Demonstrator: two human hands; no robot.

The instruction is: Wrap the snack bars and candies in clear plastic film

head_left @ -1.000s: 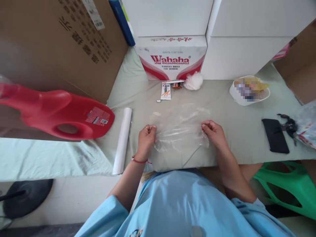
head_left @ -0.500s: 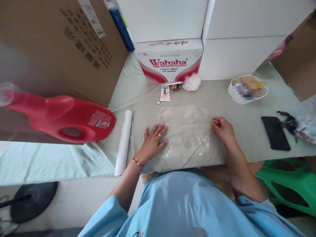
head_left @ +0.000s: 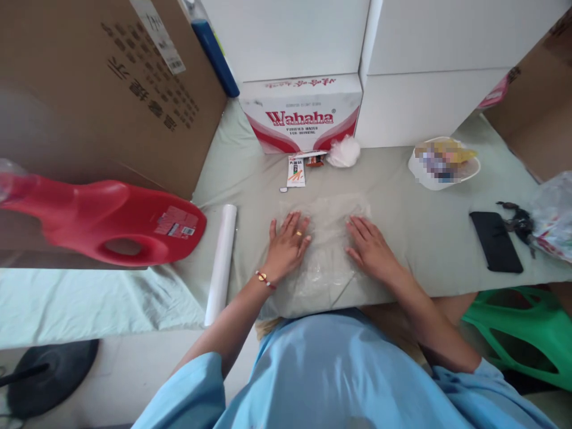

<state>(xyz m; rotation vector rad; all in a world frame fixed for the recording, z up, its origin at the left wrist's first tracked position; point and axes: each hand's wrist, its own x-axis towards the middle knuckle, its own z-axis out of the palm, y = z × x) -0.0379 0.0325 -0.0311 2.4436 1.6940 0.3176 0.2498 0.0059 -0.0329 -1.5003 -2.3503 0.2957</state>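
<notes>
A clear plastic bag (head_left: 328, 262) lies flat on the cloth-covered table in front of me. My left hand (head_left: 288, 244) rests palm down on its left part, fingers stretched out. On the right part lies my right hand (head_left: 369, 244), also flat, with the fingers extended side by side. Neither hand grips anything. Beyond the bag are a small white packet (head_left: 295, 171) with an orange picture, a dark orange wrapped snack (head_left: 315, 160) and a crumpled white plastic bag (head_left: 344, 151). To the left of my left hand is a white roll (head_left: 221, 262) of plastic.
A red jug (head_left: 116, 220) lies at the left by a large cardboard box (head_left: 147, 131). A Wahaha carton (head_left: 301, 113) stands at the back. On the right are a white tub (head_left: 423, 173), a black phone (head_left: 496, 241) and a plastic bag (head_left: 556, 217). A green stool (head_left: 531, 333) stands below.
My right hand has moved left from the clear bag's right edge onto the bag, and its curled fingers have straightened. My left hand has shifted slightly inward, still flat.
</notes>
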